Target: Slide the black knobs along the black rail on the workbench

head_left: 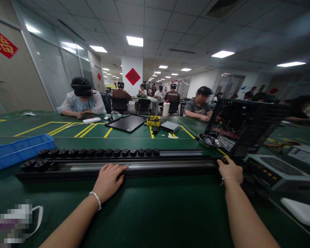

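Head view: a black rail (144,167) is laid across the desk (157,213), bare room left before it. The left hand (110,181) is rested on it, grip wide; the right hand (231,170) is closed round its end. 福 is read on a red sign (1,43)

A blue tray (18,150) lies at the left edge of the table (155,213). Toward the far edge sit a black panel (126,123), a yellow box (153,121) and a white bottle (166,109). Near the right edge, an open computer case (245,125) stands beside a metal bowl (209,140).
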`<action>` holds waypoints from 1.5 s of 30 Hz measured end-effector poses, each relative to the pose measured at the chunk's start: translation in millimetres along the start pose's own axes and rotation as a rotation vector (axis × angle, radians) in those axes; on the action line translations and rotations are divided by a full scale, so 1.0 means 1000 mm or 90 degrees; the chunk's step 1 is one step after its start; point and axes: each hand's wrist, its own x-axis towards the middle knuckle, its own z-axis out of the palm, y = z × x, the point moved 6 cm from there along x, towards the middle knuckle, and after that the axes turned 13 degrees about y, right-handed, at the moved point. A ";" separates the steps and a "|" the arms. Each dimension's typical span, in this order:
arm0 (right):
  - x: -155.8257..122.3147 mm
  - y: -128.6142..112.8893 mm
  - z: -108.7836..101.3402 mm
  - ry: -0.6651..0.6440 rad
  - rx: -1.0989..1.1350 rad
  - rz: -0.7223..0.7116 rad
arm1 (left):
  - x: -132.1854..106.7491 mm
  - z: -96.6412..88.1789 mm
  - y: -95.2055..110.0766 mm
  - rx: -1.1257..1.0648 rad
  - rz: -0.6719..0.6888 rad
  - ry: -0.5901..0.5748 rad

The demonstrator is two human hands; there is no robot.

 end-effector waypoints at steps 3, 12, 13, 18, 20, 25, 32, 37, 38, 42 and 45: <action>-0.001 0.000 -0.001 0.000 -0.008 0.002 | 0.001 -0.001 0.000 0.000 -0.002 0.003; 0.001 -0.001 -0.001 -0.005 -0.011 -0.001 | 0.000 0.000 -0.001 -0.004 0.002 0.003; 0.001 -0.001 0.000 -0.005 -0.010 -0.004 | 0.000 0.000 0.000 -0.003 0.003 0.003; 0.000 0.000 0.002 -0.018 -0.010 -0.010 | 0.001 -0.001 0.000 -0.002 0.005 0.006; -0.001 -0.001 0.003 -0.023 -0.010 -0.018 | 0.001 -0.001 0.000 -0.004 0.004 0.007; 0.000 -0.002 0.004 -0.016 -0.006 -0.047 | 0.000 0.000 -0.001 -0.006 0.005 0.007; 0.003 -0.001 0.004 -0.027 -0.023 -0.052 | 0.000 0.001 -0.001 -0.005 0.004 0.005; 0.000 -0.002 0.002 -0.028 -0.029 -0.032 | 0.000 0.000 -0.001 -0.006 0.002 0.011; 0.000 -0.002 0.002 -0.027 -0.029 -0.027 | 0.000 0.000 -0.001 -0.006 0.002 0.011; 0.001 -0.001 0.002 -0.022 -0.018 -0.027 | 0.000 -0.001 0.000 -0.009 0.002 0.014; 0.007 0.004 0.003 -0.017 -0.006 -0.019 | 0.000 -0.001 0.000 -0.006 0.004 0.012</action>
